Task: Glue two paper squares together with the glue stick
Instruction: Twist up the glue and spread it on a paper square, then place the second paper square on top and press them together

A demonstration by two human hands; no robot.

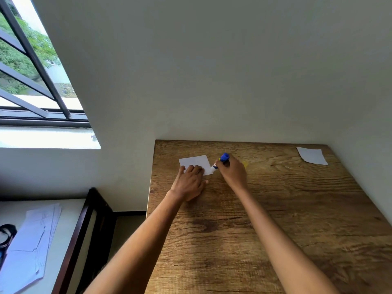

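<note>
A white paper square (196,162) lies near the far left of the wooden table (275,219). My left hand (189,183) presses its near edge flat with straight fingers. My right hand (233,172) grips a blue glue stick (221,160), tilted, with its white tip touching the paper's right corner. A second white paper square (312,155) lies apart at the far right corner of the table. A small yellow object (245,164), partly hidden, shows just behind my right hand.
The table stands against a white wall at the back and right. To the left, lower down, a dark-framed surface (84,230) carries a stack of papers (31,240) and a black object (7,234). A barred window (31,71) is upper left.
</note>
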